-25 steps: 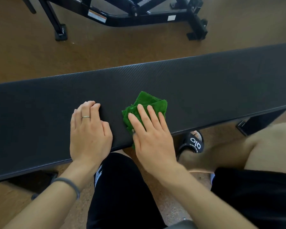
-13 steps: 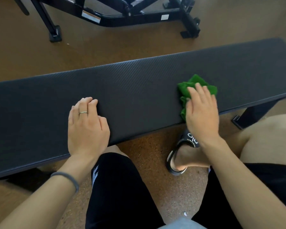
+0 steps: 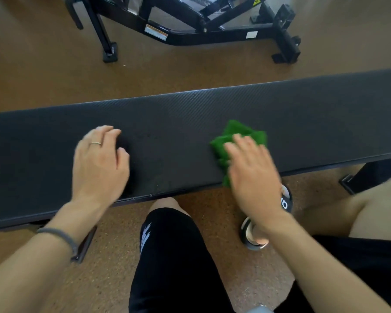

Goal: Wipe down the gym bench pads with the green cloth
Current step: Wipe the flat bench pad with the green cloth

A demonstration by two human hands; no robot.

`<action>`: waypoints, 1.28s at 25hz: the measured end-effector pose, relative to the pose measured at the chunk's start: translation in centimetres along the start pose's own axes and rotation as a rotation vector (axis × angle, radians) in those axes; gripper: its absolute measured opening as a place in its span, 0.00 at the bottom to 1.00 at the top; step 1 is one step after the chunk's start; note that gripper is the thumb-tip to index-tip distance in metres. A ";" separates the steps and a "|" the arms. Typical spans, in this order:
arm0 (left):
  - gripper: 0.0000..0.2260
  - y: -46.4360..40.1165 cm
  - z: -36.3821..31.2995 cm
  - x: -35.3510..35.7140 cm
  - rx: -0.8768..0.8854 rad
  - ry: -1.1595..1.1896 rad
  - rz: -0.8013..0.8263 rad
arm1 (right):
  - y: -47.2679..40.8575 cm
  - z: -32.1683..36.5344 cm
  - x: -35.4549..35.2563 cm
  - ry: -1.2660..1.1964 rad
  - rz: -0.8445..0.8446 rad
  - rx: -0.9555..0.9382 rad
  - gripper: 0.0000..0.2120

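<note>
A long black bench pad (image 3: 178,123) runs across the view from left to right. The folded green cloth (image 3: 233,137) lies on its near half, right of the middle, and hangs a little over the near edge. My right hand (image 3: 253,175) presses flat on the cloth with fingers spread, covering its near part. My left hand (image 3: 98,163) rests palm down on the pad to the left, fingers slightly curled, holding nothing; a ring shows on one finger.
A black metal exercise machine frame (image 3: 190,26) stands on the brown floor beyond the bench. My knees in black shorts (image 3: 167,256) and a sandalled foot (image 3: 266,222) are under the near edge. A bench leg (image 3: 366,177) stands at right.
My right hand slid the cloth rightward along the pad, then slightly back left. The view pulled back, showing the pad's left end. My left hand stayed planted.
</note>
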State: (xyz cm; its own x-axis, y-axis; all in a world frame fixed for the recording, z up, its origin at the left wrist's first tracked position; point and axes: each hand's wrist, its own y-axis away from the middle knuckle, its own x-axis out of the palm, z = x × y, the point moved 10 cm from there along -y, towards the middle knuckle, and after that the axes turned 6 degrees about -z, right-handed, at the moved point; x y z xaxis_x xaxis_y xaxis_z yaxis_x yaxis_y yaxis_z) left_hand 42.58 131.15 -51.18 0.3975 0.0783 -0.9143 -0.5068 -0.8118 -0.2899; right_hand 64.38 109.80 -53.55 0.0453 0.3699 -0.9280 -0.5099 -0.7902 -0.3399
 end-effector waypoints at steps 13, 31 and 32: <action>0.24 2.2 2.5 1.6 -0.031 -0.079 0.121 | 1.7 10.1 1.6 -0.076 0.087 -0.256 0.22; 0.26 2.1 2.8 1.9 -0.017 -0.077 0.063 | -10.3 19.3 7.1 -0.132 0.237 -0.334 0.25; 0.27 2.2 2.7 1.9 -0.015 -0.074 0.066 | -8.0 19.0 5.9 -0.143 0.210 -0.362 0.26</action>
State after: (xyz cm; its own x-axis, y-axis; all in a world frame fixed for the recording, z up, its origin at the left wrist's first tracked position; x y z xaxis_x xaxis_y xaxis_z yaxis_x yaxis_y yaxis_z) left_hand 40.11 131.07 -54.36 0.3060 0.0662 -0.9497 -0.5184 -0.8251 -0.2246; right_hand 52.35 127.59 -53.42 -0.1591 0.2268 -0.9608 -0.1605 -0.9662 -0.2015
